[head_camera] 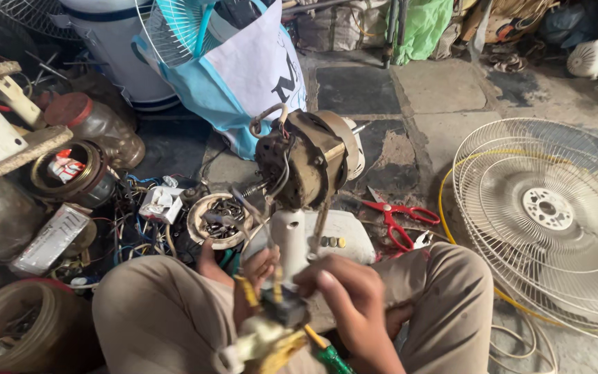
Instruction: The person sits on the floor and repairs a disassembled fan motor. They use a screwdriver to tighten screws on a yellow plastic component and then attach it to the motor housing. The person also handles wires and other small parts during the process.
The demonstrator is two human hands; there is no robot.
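Fan motor (311,161), stripped of its casing, stands on its white neck (289,239) above our knees, wires trailing down to a small dark block (284,306). Our left hand (252,277) is closed around that neck and the wires; our right hand (344,291) pinches at the block. We should keep the neck steady and the loose wires untangled. Red scissors (401,218) lie just beside, a fan guard (547,215) farther right.
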